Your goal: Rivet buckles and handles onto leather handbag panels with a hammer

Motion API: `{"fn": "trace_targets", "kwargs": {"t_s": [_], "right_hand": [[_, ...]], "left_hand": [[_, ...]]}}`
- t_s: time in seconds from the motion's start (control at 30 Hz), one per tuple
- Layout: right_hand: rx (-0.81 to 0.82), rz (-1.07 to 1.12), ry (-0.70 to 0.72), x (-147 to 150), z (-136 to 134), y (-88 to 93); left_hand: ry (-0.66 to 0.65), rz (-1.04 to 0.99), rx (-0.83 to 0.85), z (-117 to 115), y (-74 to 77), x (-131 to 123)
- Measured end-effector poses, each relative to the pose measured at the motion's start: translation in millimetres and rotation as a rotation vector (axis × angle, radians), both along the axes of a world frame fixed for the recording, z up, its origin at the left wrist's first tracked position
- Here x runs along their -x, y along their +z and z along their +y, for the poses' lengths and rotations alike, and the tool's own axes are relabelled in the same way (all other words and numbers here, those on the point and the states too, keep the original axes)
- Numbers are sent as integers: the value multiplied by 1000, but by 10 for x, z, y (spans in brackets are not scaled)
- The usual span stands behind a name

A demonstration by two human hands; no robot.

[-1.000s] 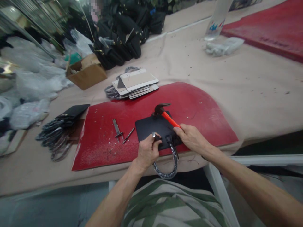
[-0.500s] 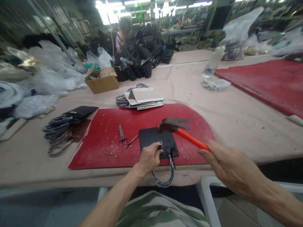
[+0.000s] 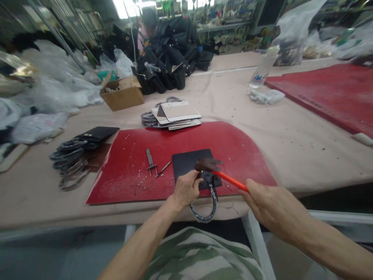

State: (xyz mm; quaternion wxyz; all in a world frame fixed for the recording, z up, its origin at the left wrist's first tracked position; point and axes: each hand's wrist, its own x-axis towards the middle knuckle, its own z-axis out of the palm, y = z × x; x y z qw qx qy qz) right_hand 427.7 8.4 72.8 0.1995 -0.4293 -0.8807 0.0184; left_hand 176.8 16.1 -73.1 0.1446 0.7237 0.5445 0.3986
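Note:
A black flat bag panel (image 3: 188, 162) lies on a red mat (image 3: 175, 155) near the table's front edge, its wrapped handle loop (image 3: 205, 208) hanging over the edge. My left hand (image 3: 186, 189) is closed, pinching a small metal punch upright on the panel's near edge. My right hand (image 3: 269, 206) grips the orange handle of a hammer (image 3: 217, 171). The dark hammer head is down on top of the punch, right above my left fingers.
Two loose metal tools (image 3: 150, 161) lie on the mat to the left. A stack of pale panels (image 3: 175, 114) sits behind it, dark handle pieces (image 3: 72, 155) to the left, a cardboard box (image 3: 122, 93), a bottle (image 3: 262, 70) and another red mat (image 3: 329, 93) farther off. A person sits at the far end.
The hammer lay with its head on the panel, was lifted by my right hand, and has now swung down onto the punch. My left hand has stayed on the punch.

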Motion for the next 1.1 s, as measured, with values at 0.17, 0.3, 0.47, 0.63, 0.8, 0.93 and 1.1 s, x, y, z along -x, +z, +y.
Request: {"fn": "trace_targets", "kwargs": {"t_s": [0.17,0.3,0.47,0.63,0.8,0.93,1.1], "right_hand": [[353,-21,-148,0,195,-202],[510,-2,-289,306,495,-561],[545,-89,-423,702,723,-931],[554,-111,-476,764,709,-989],[549,-142,-457,743,700,-975],[543,-191,-461,733,715,-993],[572,-211,-454,718,752,-1044]], "left_hand": [[-14,-36,-14,6,15,16],[-53,-76,10,4,55,46],[-25,-257,147,12,76,16],[298,-747,273,36,305,460],[649,4,467,43,619,1489],[712,636,746,18,677,1880],[717,831,671,41,682,1756]]}}
